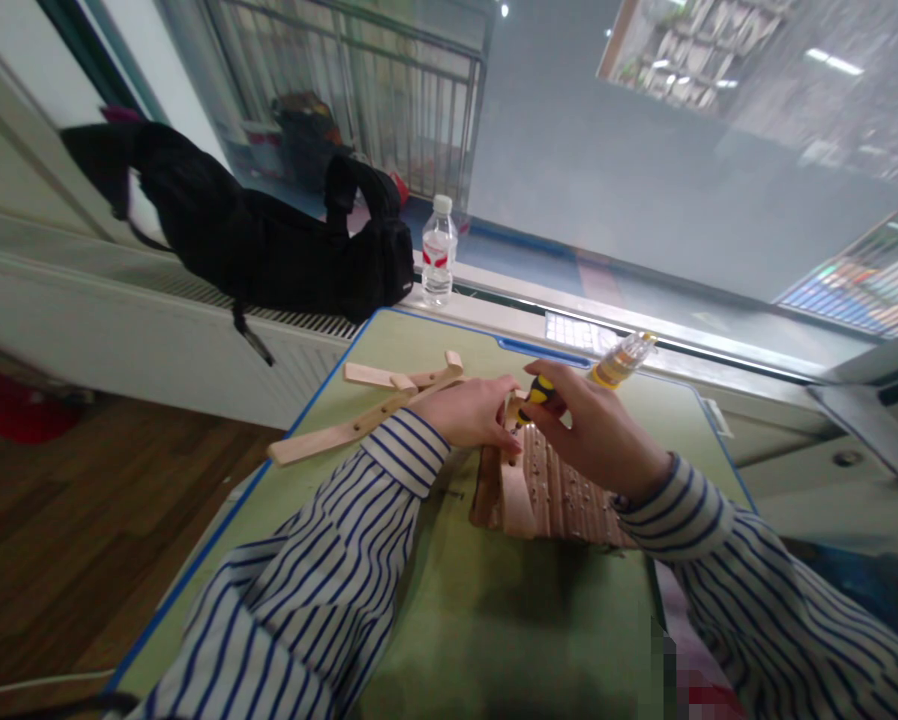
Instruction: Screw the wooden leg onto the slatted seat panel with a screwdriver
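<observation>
My right hand (595,435) is closed round a screwdriver (612,370) with a clear amber handle and a black and yellow collar, its tip pointing down to the left. My left hand (471,412) pinches a small wooden piece (515,408) at the screwdriver's tip. Both hands hover over a slatted wooden panel (561,495) with rows of screws, lying on the green table (494,620). A curved wooden rail (515,500) runs along the panel's left edge. Both my sleeves are striped blue and white.
A crossed wooden frame of pale bars (374,410) lies on the table to the left of my hands. On the sill behind stand a plastic water bottle (438,250) and a black bag (269,235). The wooden floor (81,520) drops away at left.
</observation>
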`<state>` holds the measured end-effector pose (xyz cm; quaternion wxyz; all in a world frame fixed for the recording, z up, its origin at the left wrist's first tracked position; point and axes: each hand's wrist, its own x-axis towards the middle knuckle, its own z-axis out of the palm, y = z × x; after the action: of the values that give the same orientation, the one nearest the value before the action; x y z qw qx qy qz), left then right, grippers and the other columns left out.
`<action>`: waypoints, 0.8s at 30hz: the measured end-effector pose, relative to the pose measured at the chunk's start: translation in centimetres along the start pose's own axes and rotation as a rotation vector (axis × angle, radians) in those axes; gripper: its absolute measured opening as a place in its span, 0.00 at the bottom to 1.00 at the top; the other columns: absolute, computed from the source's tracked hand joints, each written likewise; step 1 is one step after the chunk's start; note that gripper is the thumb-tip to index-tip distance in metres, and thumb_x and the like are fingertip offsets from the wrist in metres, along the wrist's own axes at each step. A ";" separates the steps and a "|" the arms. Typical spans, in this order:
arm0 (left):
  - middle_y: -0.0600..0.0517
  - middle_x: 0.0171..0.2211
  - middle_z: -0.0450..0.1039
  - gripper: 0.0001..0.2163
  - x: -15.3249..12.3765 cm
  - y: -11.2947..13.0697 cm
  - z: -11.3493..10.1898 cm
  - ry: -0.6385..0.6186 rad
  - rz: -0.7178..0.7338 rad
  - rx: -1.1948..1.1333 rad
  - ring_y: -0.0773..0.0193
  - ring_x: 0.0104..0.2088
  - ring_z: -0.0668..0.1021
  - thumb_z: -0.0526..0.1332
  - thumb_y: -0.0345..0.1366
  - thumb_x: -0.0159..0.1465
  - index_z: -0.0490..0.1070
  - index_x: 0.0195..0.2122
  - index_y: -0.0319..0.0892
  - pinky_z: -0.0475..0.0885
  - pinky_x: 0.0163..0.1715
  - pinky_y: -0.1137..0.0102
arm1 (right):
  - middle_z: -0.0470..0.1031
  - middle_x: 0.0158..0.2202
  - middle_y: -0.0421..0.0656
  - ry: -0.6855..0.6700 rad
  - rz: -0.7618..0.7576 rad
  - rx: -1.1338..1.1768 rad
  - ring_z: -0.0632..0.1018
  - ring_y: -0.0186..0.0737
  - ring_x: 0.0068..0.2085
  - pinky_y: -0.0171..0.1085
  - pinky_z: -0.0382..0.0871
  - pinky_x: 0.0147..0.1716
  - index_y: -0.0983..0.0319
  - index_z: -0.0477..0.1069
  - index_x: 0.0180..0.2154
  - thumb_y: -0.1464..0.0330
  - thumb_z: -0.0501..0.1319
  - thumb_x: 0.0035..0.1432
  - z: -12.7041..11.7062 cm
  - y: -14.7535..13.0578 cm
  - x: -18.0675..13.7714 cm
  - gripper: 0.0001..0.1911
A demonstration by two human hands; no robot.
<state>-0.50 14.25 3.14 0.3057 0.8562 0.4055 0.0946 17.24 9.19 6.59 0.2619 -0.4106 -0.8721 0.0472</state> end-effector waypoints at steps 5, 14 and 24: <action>0.52 0.34 0.75 0.23 0.1 0.0 0.1 -0.004 0.013 -0.013 0.58 0.35 0.76 0.68 0.47 0.48 0.63 0.41 0.43 0.64 0.28 0.71 | 0.75 0.37 0.47 -0.005 0.010 -0.001 0.75 0.36 0.33 0.35 0.68 0.33 0.64 0.61 0.52 0.70 0.55 0.59 0.0 -0.1 0.0 0.18; 0.50 0.36 0.75 0.24 0.1 0.2 0.0 -0.006 -0.022 0.002 0.57 0.37 0.77 0.68 0.48 0.48 0.63 0.42 0.43 0.66 0.29 0.71 | 0.75 0.36 0.47 0.012 0.004 -0.008 0.75 0.36 0.33 0.36 0.68 0.33 0.63 0.61 0.52 0.69 0.55 0.59 0.1 0.0 0.0 0.18; 0.51 0.35 0.75 0.25 0.4 -0.3 0.4 0.003 -0.001 -0.007 0.57 0.37 0.77 0.68 0.49 0.48 0.64 0.43 0.43 0.66 0.29 0.71 | 0.75 0.36 0.47 -0.001 0.001 -0.006 0.75 0.36 0.33 0.36 0.69 0.33 0.64 0.60 0.52 0.70 0.54 0.59 0.0 -0.1 0.0 0.18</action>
<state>-0.26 14.51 2.56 0.3081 0.8548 0.4061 0.0971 17.18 9.11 6.56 0.2601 -0.4120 -0.8721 0.0448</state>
